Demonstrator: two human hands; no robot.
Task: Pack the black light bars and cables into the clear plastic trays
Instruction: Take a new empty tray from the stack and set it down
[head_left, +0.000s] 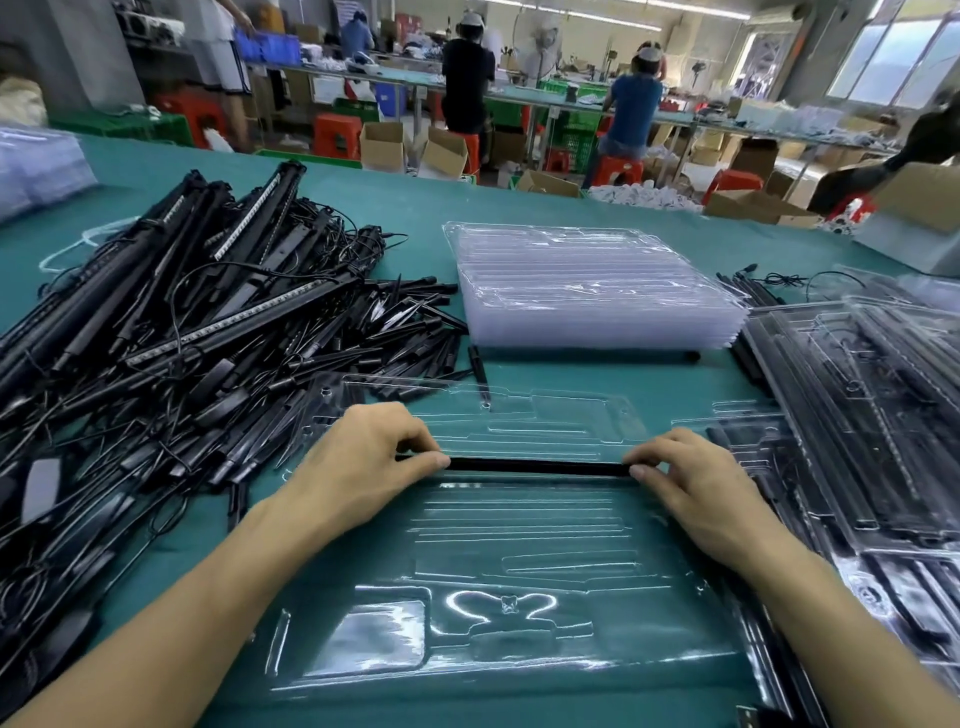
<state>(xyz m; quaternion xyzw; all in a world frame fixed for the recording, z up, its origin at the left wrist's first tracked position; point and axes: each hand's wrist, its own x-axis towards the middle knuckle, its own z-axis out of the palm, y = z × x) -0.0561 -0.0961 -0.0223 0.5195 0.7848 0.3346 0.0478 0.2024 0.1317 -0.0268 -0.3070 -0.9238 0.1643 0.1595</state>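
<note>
A clear plastic tray (519, 618) lies open on the green table right in front of me. One black light bar (537, 466) lies across it along the fold. My left hand (371, 460) pinches the bar's left end with thumb and fingers. My right hand (693, 478) pinches the right end the same way. A big heap of black light bars and cables (171, 332) covers the table to my left.
A stack of empty clear trays (597, 286) sits beyond the open tray. Filled trays (872, 415) pile up on the right. A cardboard box (919, 202) stands at the far right. People work at benches in the background.
</note>
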